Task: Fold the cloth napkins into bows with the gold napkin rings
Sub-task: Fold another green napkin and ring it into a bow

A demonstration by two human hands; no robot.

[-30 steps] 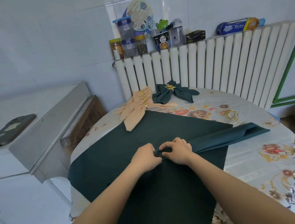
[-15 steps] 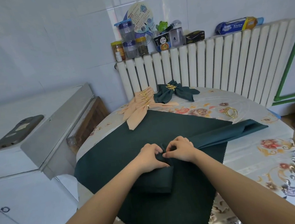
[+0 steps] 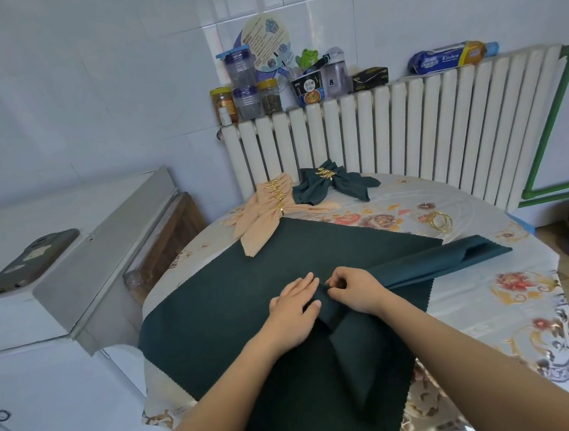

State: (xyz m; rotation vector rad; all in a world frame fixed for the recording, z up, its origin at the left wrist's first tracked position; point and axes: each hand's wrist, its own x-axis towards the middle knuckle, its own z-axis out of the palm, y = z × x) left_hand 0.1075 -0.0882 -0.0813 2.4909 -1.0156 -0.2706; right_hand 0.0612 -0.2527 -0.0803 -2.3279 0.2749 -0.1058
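- On the round table with the floral cover, a dark green napkin lies spread flat; it is the landmark for all positions below.
- Folded green napkin: a long pleated band lying across the spread napkin. One end runs past the spread napkin's right edge onto the table cover; the other end fans toward its near edge.
- Left hand: fingers straight and together, palm down, pressing flat at the band's bend, near the middle of the spread napkin. Thumb tip touches the fold.
- Right hand: fingers curled, pinching the folded band at the bend, touching distance from the left hand. The band leaves the pinch on the right side of the hand.
- Gold napkin ring: loose on the table cover, beyond the spread napkin's far right corner, well apart from both hands.
- Finished green bow with gold ring: beyond the spread napkin's far edge, near the radiator.
- Peach bows, stacked with gold rings: just beside the green bow, one tail overlapping the spread napkin's far edge.
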